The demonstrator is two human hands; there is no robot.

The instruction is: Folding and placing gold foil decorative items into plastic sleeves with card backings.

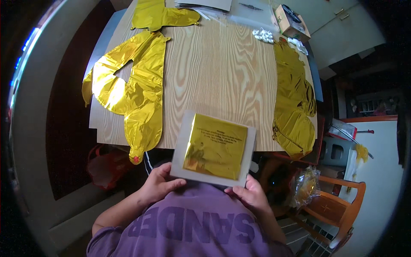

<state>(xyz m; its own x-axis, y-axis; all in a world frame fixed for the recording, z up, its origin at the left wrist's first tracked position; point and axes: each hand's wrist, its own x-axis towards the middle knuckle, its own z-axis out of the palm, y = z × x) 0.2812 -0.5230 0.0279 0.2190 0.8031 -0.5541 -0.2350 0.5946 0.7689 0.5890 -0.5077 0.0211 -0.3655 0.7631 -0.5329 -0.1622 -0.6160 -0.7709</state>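
Note:
A flat, pale-edged packet [250, 150] with a folded gold foil sheet [216, 147] showing through its front is tilted up at the table's near edge. Dark printing covers the upper part of the foil. My left hand [162, 184] grips the packet's lower left corner, thumb on the front. At the lower right corner my right hand [251, 195] pinches it the same way. Fingers behind the packet are hidden. To the left lies a flat, uninflated gold foil balloon [143, 85], its lower end hanging over the near edge. Another flat gold balloon [293, 98] lies on the right.
More gold foil [165, 17] lies at the far left of the wood-grain table [205, 68]. Small white bundles [263, 35] and a cardboard box [293, 23] with a dark item sit far right. A wooden chair [338, 205] with a clear plastic bag [307, 186] stands right.

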